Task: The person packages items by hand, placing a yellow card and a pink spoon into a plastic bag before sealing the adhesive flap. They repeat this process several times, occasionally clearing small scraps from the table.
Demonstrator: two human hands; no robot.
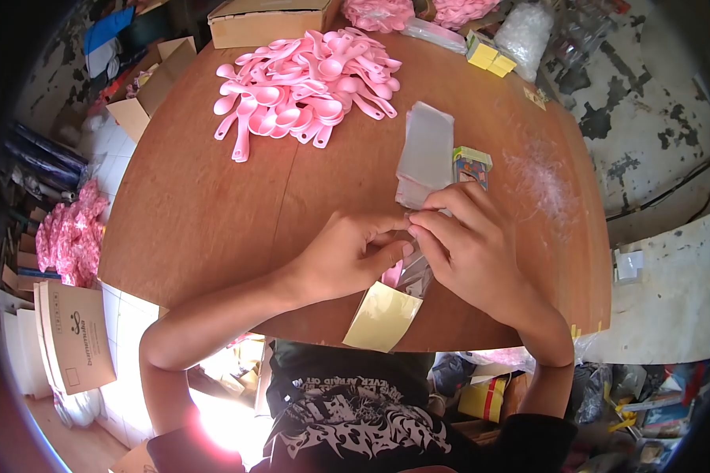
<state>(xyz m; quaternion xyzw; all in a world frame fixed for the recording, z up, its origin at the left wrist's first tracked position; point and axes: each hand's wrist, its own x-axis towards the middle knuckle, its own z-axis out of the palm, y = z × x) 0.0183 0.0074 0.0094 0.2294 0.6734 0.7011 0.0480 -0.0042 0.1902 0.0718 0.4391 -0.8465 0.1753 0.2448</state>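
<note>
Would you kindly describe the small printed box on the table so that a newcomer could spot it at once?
On the brown wooden table, find the flat stack of translucent plastic bags. The small box sits just right of that stack, beyond the right hand. Its green edge and dark, multicoloured print set it apart from the plain bags.

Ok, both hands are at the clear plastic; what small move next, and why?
I'd probably straighten the clear plastic's far end: the fingertips of the left hand and right hand meet there, hiding whether it is open or closed. A pink item shows near the yellow card; whether it's inside the plastic is unclear.
</note>
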